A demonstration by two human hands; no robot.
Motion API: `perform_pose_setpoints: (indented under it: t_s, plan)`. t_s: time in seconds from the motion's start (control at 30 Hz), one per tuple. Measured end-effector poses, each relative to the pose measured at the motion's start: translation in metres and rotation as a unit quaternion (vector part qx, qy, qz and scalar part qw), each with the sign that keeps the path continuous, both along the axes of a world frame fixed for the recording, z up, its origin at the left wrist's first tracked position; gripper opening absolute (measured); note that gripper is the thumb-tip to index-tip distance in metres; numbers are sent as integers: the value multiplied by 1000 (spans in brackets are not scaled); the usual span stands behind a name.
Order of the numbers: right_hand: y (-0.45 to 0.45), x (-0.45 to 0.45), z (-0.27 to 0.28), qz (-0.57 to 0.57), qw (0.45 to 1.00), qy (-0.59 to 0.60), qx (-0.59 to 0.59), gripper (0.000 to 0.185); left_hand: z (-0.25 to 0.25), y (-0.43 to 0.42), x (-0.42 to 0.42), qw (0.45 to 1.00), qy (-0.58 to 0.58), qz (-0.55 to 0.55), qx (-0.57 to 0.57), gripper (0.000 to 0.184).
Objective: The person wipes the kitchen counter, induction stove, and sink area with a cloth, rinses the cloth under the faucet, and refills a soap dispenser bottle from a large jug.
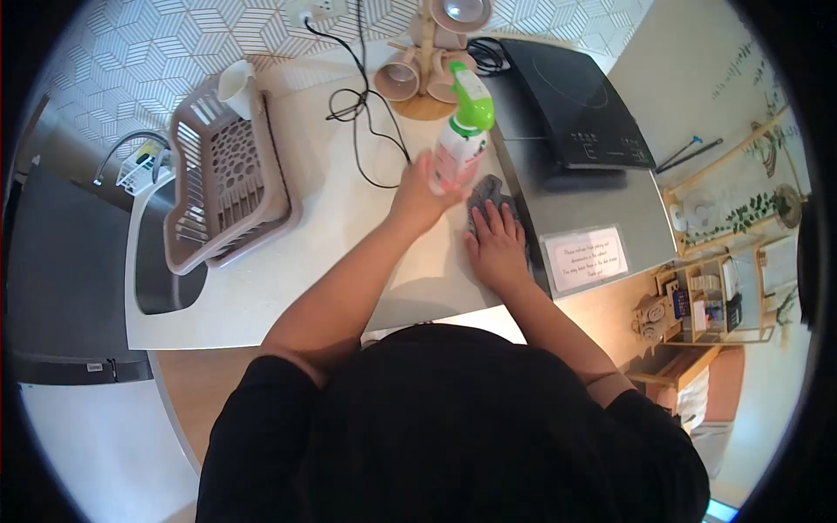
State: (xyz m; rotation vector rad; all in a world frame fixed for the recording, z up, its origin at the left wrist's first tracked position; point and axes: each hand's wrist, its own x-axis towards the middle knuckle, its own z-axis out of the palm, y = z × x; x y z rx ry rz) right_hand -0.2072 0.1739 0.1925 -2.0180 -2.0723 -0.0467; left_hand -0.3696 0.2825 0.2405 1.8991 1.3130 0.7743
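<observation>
My left hand is wrapped round the lower part of a spray bottle with a white and pink body and a bright green trigger head. The bottle stands nearly upright over the pale countertop; whether its base touches the surface I cannot tell. To its right, my right hand lies flat with fingers spread on a crumpled dark grey cloth. The cloth rests by the seam where the pale counter meets the darker section, partly hidden under my fingers.
Behind the bottle, pink mugs hang on a wooden stand. A black cable loops across the counter. Left are a dish rack and a sink; right, an induction cooktop and a printed sign.
</observation>
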Motion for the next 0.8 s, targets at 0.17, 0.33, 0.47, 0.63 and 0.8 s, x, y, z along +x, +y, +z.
perform_pose_setpoints:
  t_s: [0.17,0.33,0.47,0.63,0.8]
  plan:
    - [12,5,-5,29,999,22,15,52,-16,-63,-111,707,-523,96,-466,40]
    - [13,-4,6,37,999,-25,-7,49,-27,-67,-250,539,-742,145,-373,24]
    - [18,8,-18,21,999,0,37,49,-34,-47,-294,529,-716,248,-383,30]
    - [-4,-30,-23,-146,983,-113,6,47,-40,-40,-321,545,-718,332,-276,29]
    - [-8,-84,-33,-189,979,-73,18,48,-30,-51,-379,527,-713,341,-312,30]
